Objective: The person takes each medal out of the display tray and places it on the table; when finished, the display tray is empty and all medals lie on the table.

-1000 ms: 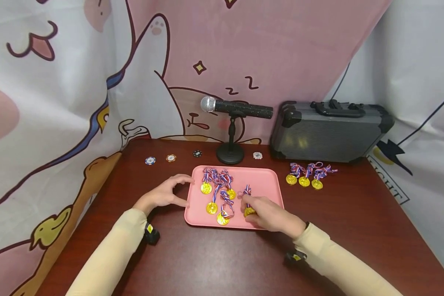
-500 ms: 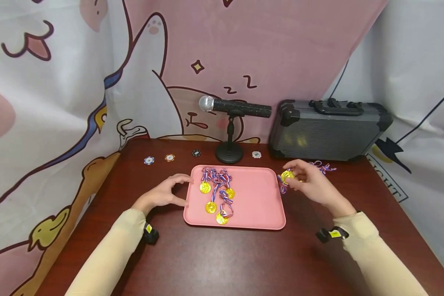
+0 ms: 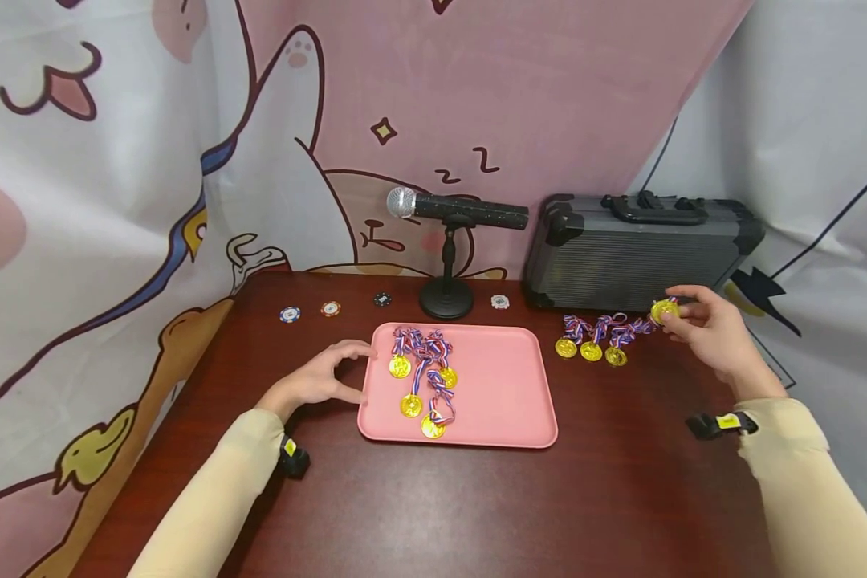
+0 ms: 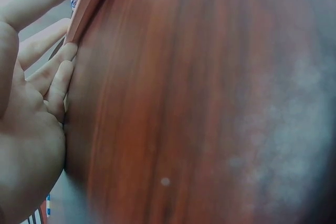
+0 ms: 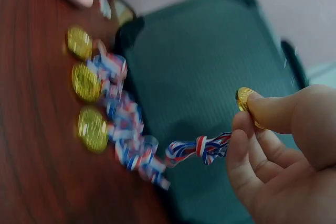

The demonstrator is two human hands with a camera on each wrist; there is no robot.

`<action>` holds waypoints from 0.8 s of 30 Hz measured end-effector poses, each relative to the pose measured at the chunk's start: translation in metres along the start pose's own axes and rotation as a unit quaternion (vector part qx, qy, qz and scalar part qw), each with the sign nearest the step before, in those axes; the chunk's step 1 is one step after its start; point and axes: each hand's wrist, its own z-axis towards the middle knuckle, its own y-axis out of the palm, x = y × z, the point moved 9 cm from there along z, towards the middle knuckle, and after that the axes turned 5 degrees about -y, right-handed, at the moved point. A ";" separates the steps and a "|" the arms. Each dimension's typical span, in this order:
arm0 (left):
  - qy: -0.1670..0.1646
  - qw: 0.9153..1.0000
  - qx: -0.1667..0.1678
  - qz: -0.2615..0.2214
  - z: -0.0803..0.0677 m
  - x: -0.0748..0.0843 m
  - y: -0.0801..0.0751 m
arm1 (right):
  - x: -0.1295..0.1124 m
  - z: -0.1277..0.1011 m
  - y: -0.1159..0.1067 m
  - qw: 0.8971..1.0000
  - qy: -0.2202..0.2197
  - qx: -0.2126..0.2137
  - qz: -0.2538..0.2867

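Note:
My right hand (image 3: 715, 335) pinches a gold medal (image 3: 665, 311) between thumb and fingers, at the right end of a row on the table. Its bunched red, white and blue ribbon (image 5: 202, 147) hangs free below the fingers in the right wrist view. Three more gold medals (image 3: 591, 352) lie in that row, ribbons toward the case. My left hand (image 3: 316, 379) rests at the left edge of a pink tray (image 3: 506, 393), thumb and fingers spread, fingertips right at the rim. Several medals (image 3: 400, 367) with tangled ribbons lie in the tray's left half.
A grey metal case (image 3: 643, 265) stands behind the row of medals. Behind the tray is a microphone (image 3: 477, 212) on a black stand (image 3: 446, 299). Several poker chips (image 3: 330, 308) lie along the back of the table. Printed cloth (image 3: 405, 80) hangs behind.
My right hand has lifted a medal from the tray's right side and carried it right, past the three medals on the table. The left hand has stayed at the tray's edge.

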 end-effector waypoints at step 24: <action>-0.008 1.000 0.000 0.000 0.000 -0.001 0.000 | 0.059 -0.020 0.050 0.971 -0.063 -0.128 -0.189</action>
